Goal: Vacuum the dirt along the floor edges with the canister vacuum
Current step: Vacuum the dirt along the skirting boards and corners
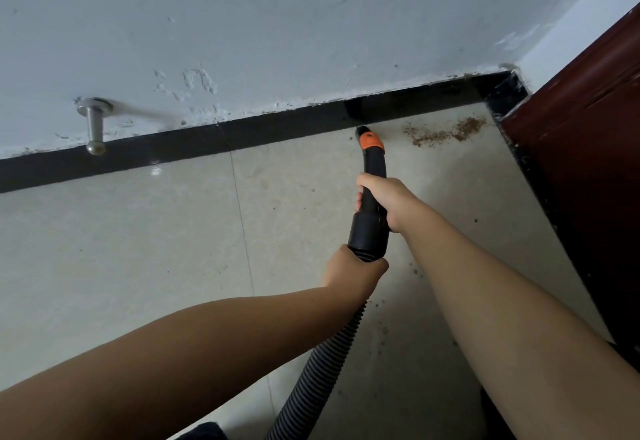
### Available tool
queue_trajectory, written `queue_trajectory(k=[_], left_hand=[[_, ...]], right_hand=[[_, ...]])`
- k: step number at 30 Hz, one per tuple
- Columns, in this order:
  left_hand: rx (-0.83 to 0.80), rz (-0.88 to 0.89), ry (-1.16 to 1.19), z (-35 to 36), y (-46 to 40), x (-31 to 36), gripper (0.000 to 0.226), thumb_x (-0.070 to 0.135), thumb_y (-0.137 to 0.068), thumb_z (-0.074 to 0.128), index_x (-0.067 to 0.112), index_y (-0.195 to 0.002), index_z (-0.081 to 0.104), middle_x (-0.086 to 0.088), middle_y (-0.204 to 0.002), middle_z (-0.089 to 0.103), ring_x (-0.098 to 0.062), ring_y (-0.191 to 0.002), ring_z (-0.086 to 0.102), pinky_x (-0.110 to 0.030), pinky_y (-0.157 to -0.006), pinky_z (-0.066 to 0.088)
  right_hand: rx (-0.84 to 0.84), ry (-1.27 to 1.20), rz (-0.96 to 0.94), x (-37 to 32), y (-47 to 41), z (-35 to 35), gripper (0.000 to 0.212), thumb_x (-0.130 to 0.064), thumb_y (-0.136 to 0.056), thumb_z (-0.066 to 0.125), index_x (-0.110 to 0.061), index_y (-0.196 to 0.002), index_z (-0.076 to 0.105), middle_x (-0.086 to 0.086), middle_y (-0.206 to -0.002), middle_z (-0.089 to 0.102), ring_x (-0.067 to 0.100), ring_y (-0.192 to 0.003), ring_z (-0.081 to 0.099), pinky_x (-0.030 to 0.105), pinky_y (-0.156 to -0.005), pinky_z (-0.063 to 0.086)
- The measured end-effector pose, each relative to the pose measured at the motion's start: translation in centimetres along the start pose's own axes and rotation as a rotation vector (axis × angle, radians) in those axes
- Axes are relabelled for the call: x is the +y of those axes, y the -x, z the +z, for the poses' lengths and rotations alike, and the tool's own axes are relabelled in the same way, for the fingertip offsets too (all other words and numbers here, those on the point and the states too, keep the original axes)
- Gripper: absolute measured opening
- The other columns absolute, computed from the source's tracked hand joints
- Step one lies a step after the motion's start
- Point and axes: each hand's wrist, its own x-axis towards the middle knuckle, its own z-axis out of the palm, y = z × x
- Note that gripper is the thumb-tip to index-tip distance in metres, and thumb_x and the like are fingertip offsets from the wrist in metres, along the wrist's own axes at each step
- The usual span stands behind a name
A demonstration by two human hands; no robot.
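A black vacuum nozzle (371,159) with an orange collar points at the floor edge, its tip against the black baseboard (242,134). My right hand (384,199) grips the black tube just behind the collar. My left hand (353,271) grips the ribbed grey hose (322,363) where it joins the tube's cuff. A patch of brown dirt (446,132) lies on the tile along the baseboard, just right of the nozzle tip, reaching toward the corner. Small crumbs are scattered on the tile below the hands. The canister itself is out of sight.
A metal door stop (94,128) sticks out of the white wall at the left. A dark red-brown door (581,134) stands along the right side, meeting the corner. Beige floor tiles (138,231) spread to the left. A dark object (204,431) shows at the bottom edge.
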Motion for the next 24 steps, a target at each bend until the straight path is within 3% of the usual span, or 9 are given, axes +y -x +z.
queue_trajectory(k=[9,16,24], left_hand=[[-0.052,0.026,-0.066,0.1,-1.5,1.8,0.024,0.021,-0.075,0.064,0.014,-0.096,0.053,-0.002,-0.071,0.056,-0.019,-0.058,0.055,-0.027,-0.055,0.046],[-0.018,-0.022,0.027,-0.3,-1.4,1.1,0.026,0.02,-0.075,0.064,0.013,-0.098,0.054,-0.003,-0.073,0.057,-0.021,-0.062,0.056,-0.029,-0.058,0.048],[-0.04,-0.031,0.032,-0.2,0.9,-0.4,0.015,0.02,-0.075,0.063,0.019,-0.083,0.049,-0.003,-0.07,0.054,-0.022,-0.063,0.054,-0.029,-0.058,0.045]], right_hand=[[0.074,-0.048,-0.001,-1.4,-0.8,-1.5,0.013,-0.008,-0.082,0.058,-0.007,-0.092,0.05,0.005,-0.058,0.055,0.017,-0.04,0.053,0.025,-0.051,0.051],[0.012,0.02,-0.006,-1.2,-0.9,-0.1,0.01,-0.009,-0.081,0.058,-0.007,-0.088,0.051,0.005,-0.056,0.055,0.017,-0.043,0.053,0.026,-0.054,0.051],[-0.028,0.035,0.016,0.5,0.8,0.2,0.008,-0.008,-0.082,0.058,-0.007,-0.082,0.051,0.005,-0.058,0.054,0.016,-0.042,0.051,0.026,-0.052,0.05]])
